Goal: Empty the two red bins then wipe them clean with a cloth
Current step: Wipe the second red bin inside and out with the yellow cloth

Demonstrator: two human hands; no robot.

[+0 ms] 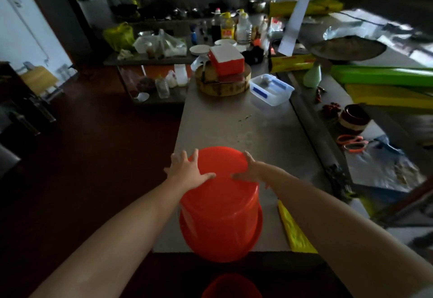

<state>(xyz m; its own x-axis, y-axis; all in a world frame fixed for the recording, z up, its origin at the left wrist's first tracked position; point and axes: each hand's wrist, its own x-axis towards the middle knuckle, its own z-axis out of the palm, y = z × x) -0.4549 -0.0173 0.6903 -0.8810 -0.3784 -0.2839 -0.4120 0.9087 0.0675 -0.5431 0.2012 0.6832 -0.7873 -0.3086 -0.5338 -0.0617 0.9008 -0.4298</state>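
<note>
Red bins, two. The lower bin (230, 286) is cut off at the frame bottom. The upturned bin (220, 208), base up, is smooth glossy plastic at the near edge of the steel table (234, 129). Two hands press it: left hand (187, 171) and right hand (251, 171), fingers spread flat on the base rim. One yellow cloth (293, 229) lies right of the fingers, nearer. Beyond the fingertips is one clear tub (271, 89).

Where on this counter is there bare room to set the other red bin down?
The bare counter between the upturned red bin and the chopping block with the clear tub is free. A yellow cloth lies right of the bin. The far end with bottles and the right-hand table with scissors are crowded.
</note>
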